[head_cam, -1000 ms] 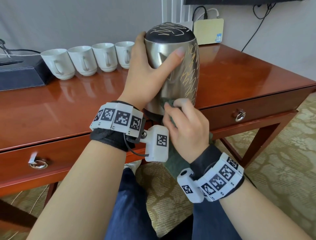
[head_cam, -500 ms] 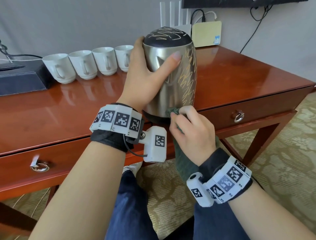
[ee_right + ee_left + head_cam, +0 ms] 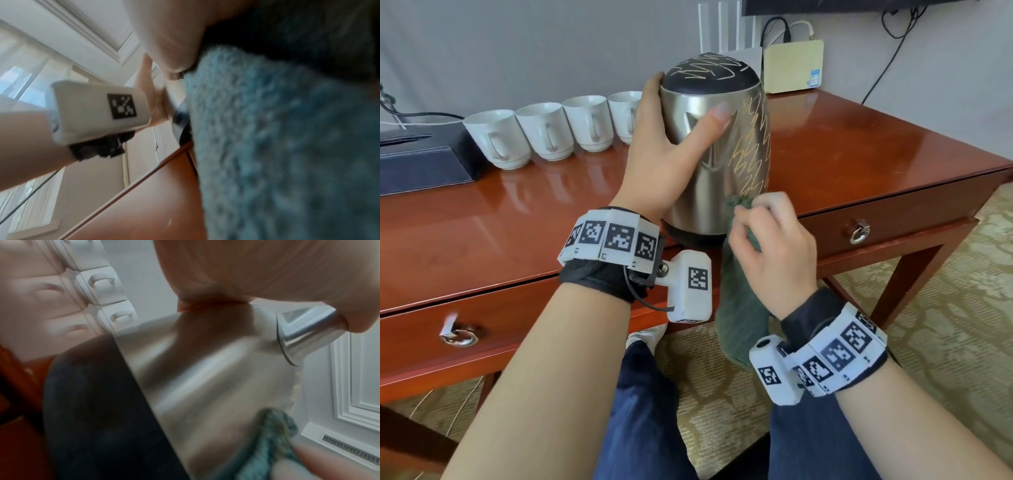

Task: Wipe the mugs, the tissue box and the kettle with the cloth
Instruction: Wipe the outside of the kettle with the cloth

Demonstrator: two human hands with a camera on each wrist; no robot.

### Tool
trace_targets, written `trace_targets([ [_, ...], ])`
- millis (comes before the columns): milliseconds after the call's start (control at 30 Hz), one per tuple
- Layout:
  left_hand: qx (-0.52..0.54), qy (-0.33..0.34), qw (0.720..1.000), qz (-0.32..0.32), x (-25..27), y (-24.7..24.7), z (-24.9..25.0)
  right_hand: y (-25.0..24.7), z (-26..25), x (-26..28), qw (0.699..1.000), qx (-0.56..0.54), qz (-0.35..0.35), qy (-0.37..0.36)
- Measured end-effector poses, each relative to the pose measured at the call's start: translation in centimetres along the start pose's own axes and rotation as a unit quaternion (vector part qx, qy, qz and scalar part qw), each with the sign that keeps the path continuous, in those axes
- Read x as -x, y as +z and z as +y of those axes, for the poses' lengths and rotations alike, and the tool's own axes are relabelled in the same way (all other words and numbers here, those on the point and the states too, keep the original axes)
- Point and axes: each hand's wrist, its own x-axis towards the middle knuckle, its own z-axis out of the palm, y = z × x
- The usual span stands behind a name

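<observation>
We grip the kettle (image 3: 717, 150) on the desk (image 3: 859, 154) with our left hand (image 3: 664, 161) while our right hand (image 3: 774, 253) pinches the cloth (image 3: 739, 308) against its lower side.

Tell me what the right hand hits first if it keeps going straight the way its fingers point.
Likely the kettle: the right hand holds the cloth bunched at its lower side, so the cloth meets the steel first. Depth is unclear.

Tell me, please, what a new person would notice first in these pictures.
First, the steel kettle near the front edge of the wooden desk, covered with yellow scribbles on its side and dark lid. The left hand grips its body while the right hand holds a green cloth against its lower side. Behind, four white mugs stand in a row.
</observation>
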Motion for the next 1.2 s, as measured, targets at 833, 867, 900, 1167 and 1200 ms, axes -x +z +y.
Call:
trace_targets([
  [833, 0.057, -0.002, 0.998, 0.007, -0.5, 0.0, -1.3, 0.3, 0.4, 0.6, 0.991, -0.1, -0.031, 0.088],
  [867, 0.057, 0.0, 0.998, 0.008, -0.5, 0.0, -1.3, 0.3, 0.6, 0.0, 0.99, -0.103, -0.017, 0.091],
  [900, 0.058, 0.001, 0.998, 0.008, -0.5, 0.0, -1.3, 0.3, 1.0, -0.4, 0.989, -0.109, -0.003, 0.105],
  [1167, 0.057, 0.014, 0.998, 0.013, -0.6, 0.1, -1.5, 0.3, 0.2, 1.1, 0.988, -0.102, -0.047, 0.104],
  [1200, 0.057, 0.015, 0.998, 0.01, -0.6, 0.0, -1.5, 0.5, -0.5, 0.8, 0.992, -0.093, -0.051, 0.07],
])
